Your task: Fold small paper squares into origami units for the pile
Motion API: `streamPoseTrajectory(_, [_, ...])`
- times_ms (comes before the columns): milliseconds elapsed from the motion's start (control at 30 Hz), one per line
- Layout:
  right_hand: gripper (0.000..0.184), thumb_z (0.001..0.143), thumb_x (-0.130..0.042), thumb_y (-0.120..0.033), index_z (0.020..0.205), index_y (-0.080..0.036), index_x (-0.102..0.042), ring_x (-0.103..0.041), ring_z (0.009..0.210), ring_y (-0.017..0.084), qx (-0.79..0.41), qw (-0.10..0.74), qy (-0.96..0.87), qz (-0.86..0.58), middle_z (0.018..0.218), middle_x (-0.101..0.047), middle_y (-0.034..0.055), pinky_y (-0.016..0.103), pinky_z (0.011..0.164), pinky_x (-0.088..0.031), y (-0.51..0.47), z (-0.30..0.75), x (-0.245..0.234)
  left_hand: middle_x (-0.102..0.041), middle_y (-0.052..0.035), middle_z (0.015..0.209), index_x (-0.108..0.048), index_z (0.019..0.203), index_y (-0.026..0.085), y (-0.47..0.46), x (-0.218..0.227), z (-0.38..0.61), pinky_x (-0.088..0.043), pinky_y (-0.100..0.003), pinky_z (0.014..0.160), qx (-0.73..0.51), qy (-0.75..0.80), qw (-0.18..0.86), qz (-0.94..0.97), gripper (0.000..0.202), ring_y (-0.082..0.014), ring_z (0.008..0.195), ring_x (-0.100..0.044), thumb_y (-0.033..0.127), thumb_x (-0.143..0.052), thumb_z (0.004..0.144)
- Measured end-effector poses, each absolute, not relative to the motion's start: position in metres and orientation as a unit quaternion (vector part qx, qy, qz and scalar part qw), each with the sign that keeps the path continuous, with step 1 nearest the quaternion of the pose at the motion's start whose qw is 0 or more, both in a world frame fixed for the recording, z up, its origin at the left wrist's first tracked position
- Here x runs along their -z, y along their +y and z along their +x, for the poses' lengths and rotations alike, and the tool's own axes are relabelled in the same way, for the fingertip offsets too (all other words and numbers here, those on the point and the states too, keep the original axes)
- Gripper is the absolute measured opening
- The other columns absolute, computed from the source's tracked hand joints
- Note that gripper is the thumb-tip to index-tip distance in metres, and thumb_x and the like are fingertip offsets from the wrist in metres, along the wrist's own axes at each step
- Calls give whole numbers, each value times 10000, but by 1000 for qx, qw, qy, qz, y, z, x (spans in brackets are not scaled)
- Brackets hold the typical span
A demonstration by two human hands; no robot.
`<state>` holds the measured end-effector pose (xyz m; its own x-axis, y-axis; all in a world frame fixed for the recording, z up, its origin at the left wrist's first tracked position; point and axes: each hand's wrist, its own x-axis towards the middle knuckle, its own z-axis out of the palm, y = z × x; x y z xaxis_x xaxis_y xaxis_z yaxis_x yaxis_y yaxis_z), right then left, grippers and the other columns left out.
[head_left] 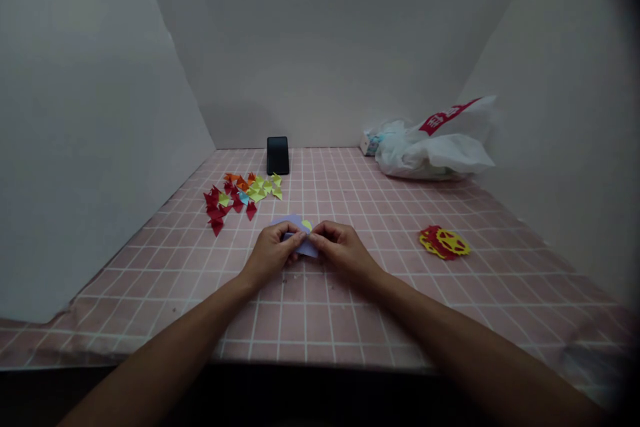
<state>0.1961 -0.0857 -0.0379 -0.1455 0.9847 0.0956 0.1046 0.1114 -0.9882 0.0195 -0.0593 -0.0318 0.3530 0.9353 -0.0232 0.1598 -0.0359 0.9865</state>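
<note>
Both my hands meet at the middle of the pink checked table (320, 320). My left hand (273, 252) and my right hand (340, 247) each pinch a small lilac paper piece (295, 223) that lies on the table between them. A bit of yellow-green paper (307, 224) shows just behind my fingertips. Fingers of both hands are curled and pressed on the paper.
A pile of several small folded paper triangles (240, 195), red, orange, yellow-green and blue, lies to the far left. A black phone (278, 155) leans on the back wall. A white plastic bag (433, 147) sits at the back right. A red and yellow paper cut-out (444, 242) lies to the right.
</note>
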Motion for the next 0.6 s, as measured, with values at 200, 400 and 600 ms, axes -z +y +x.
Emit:
streamPoseTrajectory(200, [213,804,-653,-374,714,-191,-591,-456,541,114,-496,495,-534,-473,611,-531,-33,250,516,-350,-83,196,39,-574,41,499,-619,855,166,-59,33,20,-330,-189,423,-381,424,581,582,313,-89,412,-474,478,-632,837])
streamPoseTrajectory(400, [212,791,-683,-371,713,-196,-594,-471,540,108,-526,522,-488,-461,627,-565,-30,242,500,-346,-83,196,38,-562,34,498,-592,722,150,-57,34,20,-343,-190,452,-408,420,583,563,301,-74,430,-472,425,-675,813])
streamPoseTrajectory(600, [215,751,-740,-341,749,-188,-588,-476,518,93,-609,506,-440,-424,605,-564,-41,226,501,-346,-86,192,39,-557,51,522,-617,826,144,-57,34,20,-379,-202,487,-453,396,591,537,293,-80,465,-484,418,-717,791])
